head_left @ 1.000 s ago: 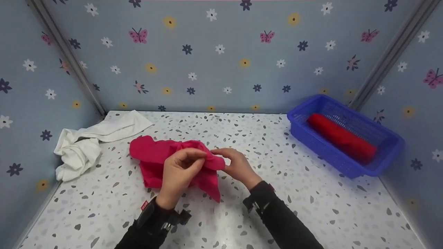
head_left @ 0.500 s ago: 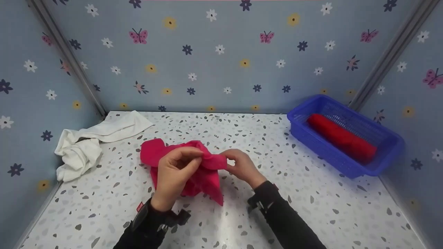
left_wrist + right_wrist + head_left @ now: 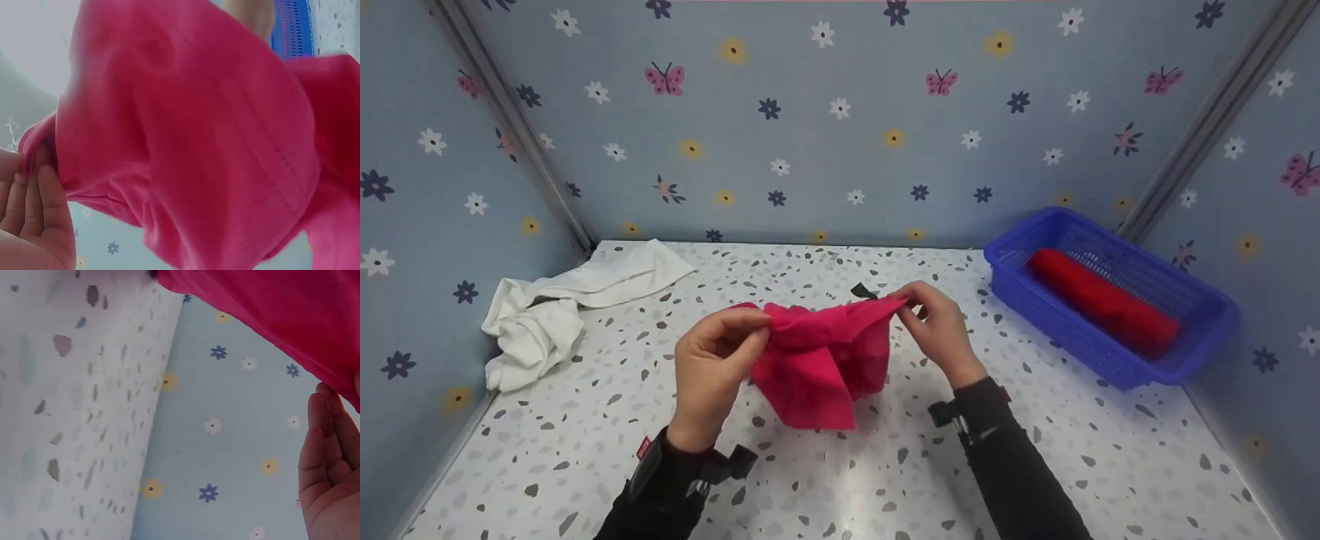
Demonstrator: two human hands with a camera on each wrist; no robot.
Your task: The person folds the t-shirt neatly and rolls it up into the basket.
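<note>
Two pink cloth (image 3: pixel 802 367) edges, pinched by left hand (image 3: pixel 705 386), right hand (image 3: pixel 943 336), hem (image 3: pixel 814 424) seemingly above tabletop (image 3: pixel 840 495)

A bright pink cloth (image 3: pixel 802 379) is hanging in loose folds, stretching between the left hand (image 3: pixel 705 375) and right hand (image 3: pixel 943 331).

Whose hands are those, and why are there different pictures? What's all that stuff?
No robot here: a person is working bare-handed, so each grip is just a hand. The wide picture is taken from the person's head, looking down. The two close ones are taken from the wrists, one each. The left grip and right grip pinch a pink cloth, held between them. On the speckled table, a crumpled white cloth lies at the left, and a blue basket at the right holds a red bundle.
</note>
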